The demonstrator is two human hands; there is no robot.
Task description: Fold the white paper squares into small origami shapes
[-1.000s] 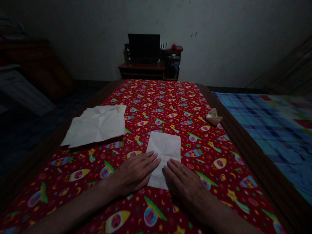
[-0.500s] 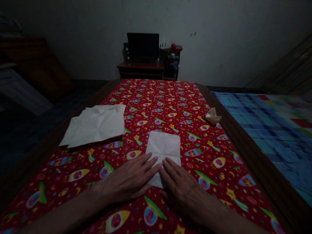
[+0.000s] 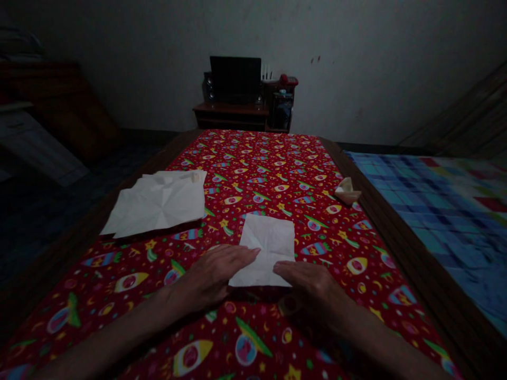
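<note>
A creased white sheet of paper [image 3: 267, 237], folded to a rectangle, lies in front of me on a red patterned tablecloth [image 3: 253, 174]. Its near edge is raised a little, with a dark shadow below. My left hand [image 3: 225, 266] is closed on the near left side, fingers together on top and thumb hidden. At the near right corner my right hand [image 3: 312, 279] also grips the paper, its thumb out of sight. To the left rests a stack of creased white sheets [image 3: 158, 203]. A small folded paper piece [image 3: 347, 191] sits near the table's right edge.
The tablecloth covers a brown wooden table [image 3: 396, 258]. Beyond its far end stand a dark monitor [image 3: 235, 79] and a red telephone [image 3: 288, 80] on a wooden desk [image 3: 232, 110]. A plaid-covered surface [image 3: 428, 211] lies to the right, and a wooden cabinet [image 3: 59, 105] stands left.
My hands have moved apart from the middle of the paper to its near left and right sides. The paper's near edge has come up off the cloth.
</note>
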